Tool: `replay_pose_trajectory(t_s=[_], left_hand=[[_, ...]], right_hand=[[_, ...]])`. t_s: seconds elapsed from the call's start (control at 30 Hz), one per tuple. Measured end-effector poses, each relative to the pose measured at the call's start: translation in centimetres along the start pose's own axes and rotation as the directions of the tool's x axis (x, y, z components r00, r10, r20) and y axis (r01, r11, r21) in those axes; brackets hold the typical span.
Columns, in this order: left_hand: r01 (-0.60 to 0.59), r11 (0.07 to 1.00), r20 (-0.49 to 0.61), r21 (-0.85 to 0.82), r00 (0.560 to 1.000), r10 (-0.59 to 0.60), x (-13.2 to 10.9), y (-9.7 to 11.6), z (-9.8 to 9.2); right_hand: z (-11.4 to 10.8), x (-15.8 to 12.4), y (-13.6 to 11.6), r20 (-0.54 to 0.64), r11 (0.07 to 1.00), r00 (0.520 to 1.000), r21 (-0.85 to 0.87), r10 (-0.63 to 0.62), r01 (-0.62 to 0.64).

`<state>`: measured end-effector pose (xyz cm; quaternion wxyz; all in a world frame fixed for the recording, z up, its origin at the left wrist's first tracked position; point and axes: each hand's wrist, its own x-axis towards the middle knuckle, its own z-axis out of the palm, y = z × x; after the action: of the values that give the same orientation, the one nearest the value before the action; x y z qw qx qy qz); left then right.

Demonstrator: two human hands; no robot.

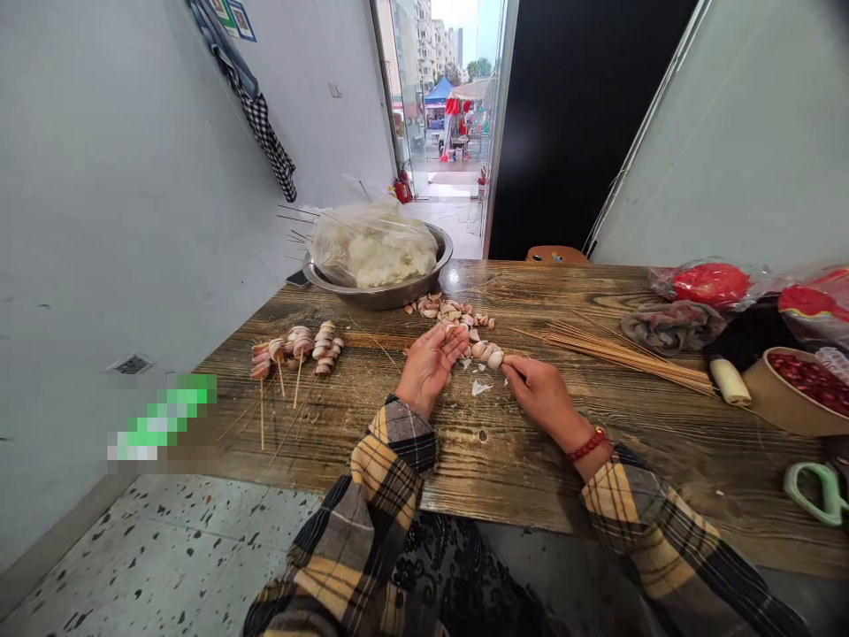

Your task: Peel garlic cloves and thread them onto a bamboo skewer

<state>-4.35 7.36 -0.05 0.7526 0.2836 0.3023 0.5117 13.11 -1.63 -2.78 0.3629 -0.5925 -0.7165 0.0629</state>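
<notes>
My left hand rests on the wooden table, its fingers curled over a few garlic cloves at its tips. My right hand is pinched closed on a skewer with garlic cloves threaded at its end, just right of the left fingers. A loose heap of garlic cloves lies just beyond both hands. Finished garlic skewers lie in a row to the left.
A metal bowl holding a plastic bag of white food stands at the back. A bundle of bare bamboo skewers lies to the right, with a cloth, red bags, a brown bowl and green-handled scissors.
</notes>
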Motion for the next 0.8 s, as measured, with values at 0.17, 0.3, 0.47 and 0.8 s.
replay_pose_trajectory(t_s=[0.17,0.3,0.47,0.8], left_hand=[[-0.009,1.000,0.003,0.004,1.000,0.009,0.04,-0.10,-0.04],[-0.008,1.000,0.008,0.007,1.000,0.007,-0.09,-0.09,0.08],[-0.013,1.000,0.008,0.006,1.000,0.013,-0.19,-0.08,0.16],[-0.030,0.999,0.026,0.027,0.999,0.030,-0.20,-0.11,0.33]], right_hand=[[0.11,0.01,0.15,-0.005,1.000,1.000,0.001,-0.003,0.003],[0.21,-0.01,0.30,-0.016,1.000,1.000,-0.009,0.001,-0.002],[0.23,-0.04,0.30,-0.001,1.000,1.000,-0.020,0.005,-0.005],[0.10,-0.10,0.20,0.001,0.999,1.000,-0.048,0.012,-0.012]])
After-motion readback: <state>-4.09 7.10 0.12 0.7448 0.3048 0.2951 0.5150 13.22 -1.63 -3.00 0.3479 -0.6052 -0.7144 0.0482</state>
